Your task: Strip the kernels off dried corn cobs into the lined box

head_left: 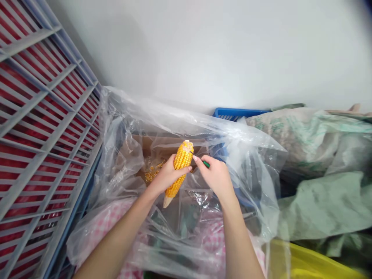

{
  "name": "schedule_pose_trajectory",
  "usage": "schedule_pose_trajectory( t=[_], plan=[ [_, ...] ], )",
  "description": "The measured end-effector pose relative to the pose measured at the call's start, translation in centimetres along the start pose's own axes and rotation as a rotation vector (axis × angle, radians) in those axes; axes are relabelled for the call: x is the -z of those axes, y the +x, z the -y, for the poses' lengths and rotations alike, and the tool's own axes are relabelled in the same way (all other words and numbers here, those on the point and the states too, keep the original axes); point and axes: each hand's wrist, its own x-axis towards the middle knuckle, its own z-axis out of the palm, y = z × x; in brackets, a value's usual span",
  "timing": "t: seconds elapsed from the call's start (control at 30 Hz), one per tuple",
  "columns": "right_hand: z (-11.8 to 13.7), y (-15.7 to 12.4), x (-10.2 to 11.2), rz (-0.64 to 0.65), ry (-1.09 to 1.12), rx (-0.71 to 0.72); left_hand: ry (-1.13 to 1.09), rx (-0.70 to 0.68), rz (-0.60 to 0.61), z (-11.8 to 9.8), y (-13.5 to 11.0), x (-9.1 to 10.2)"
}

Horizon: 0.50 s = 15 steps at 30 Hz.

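An ear of corn (182, 157) with yellow kernels and a pale pointed end stands tilted in my left hand (166, 176), whose fingers and thumb wrap round its middle. Close to the cob's upper right side, my right hand (214, 172) is closed on a small tool with a green handle (206, 164). Its working end is too small to make out; it seems to be at the kernels near the top. Below, loose corn kernels (151, 176) lie inside a clear plastic bag (116, 155) that spreads open around both hands.
Tall grey plastic crates (48, 91) with red contents rise on the left. A blue basket (238, 112) stands behind the bag against the white wall (203, 50). Woven sacks (296, 131) pile up on the right, with something yellow (308, 259) at lower right.
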Motion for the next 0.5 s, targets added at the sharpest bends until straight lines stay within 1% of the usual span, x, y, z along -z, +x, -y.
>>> schedule_pose_trajectory(
  t=[0.1,0.2,0.37,0.5],
  plan=[
    [-0.1,-0.2,0.2,0.046,0.047,0.02,0.038,-0.028,-0.02,-0.1,0.0,0.2],
    [0.0,-0.5,0.5,0.051,0.094,0.028,0.059,-0.041,-0.048,-0.4,-0.1,0.3],
    [0.2,-1.1,1.0,0.079,0.077,0.015,0.06,-0.033,-0.088,-0.5,-0.1,0.3],
    [0.3,-1.1,0.9,0.103,0.075,0.005,0.092,-0.038,-0.087,-0.4,0.0,0.3]
  ],
)
